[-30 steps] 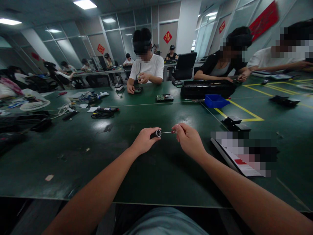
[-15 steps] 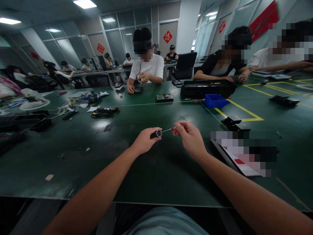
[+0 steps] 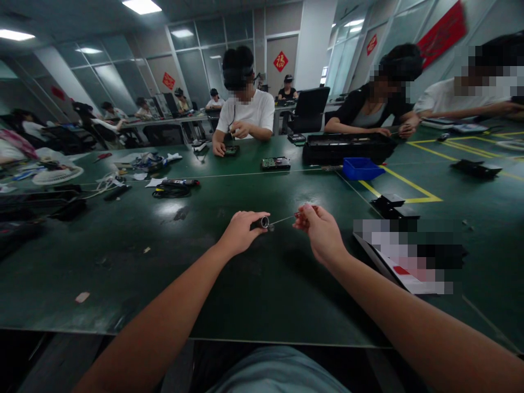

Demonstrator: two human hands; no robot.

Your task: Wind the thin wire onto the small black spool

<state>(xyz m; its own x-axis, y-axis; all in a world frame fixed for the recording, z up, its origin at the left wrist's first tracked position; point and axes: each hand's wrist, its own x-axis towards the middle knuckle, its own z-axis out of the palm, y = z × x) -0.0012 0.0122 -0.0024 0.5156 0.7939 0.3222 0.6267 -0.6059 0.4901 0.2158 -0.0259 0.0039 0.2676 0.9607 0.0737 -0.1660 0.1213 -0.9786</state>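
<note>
My left hand (image 3: pixel 241 231) is closed round a small black cylinder with a silver rim (image 3: pixel 263 222), held just above the dark green table (image 3: pixel 172 262). My right hand (image 3: pixel 321 232) pinches the reddish handle of a thin screwdriver (image 3: pixel 282 219). Its metal shaft slants down to the left and its tip sits at the cylinder's open end. Both hands are near the middle of the table, a hand's width apart.
A blurred-out booklet or package (image 3: pixel 403 256) lies right of my right hand. A blue bin (image 3: pixel 360 168), a black tray (image 3: pixel 347 147), black cables (image 3: pixel 172 189) and a circuit board (image 3: pixel 275 162) lie farther back. Several people sit working at the far side.
My right hand has shifted slightly right and up, tilting the screwdriver so its shaft now slopes down toward the cylinder. My left hand has barely moved.
</note>
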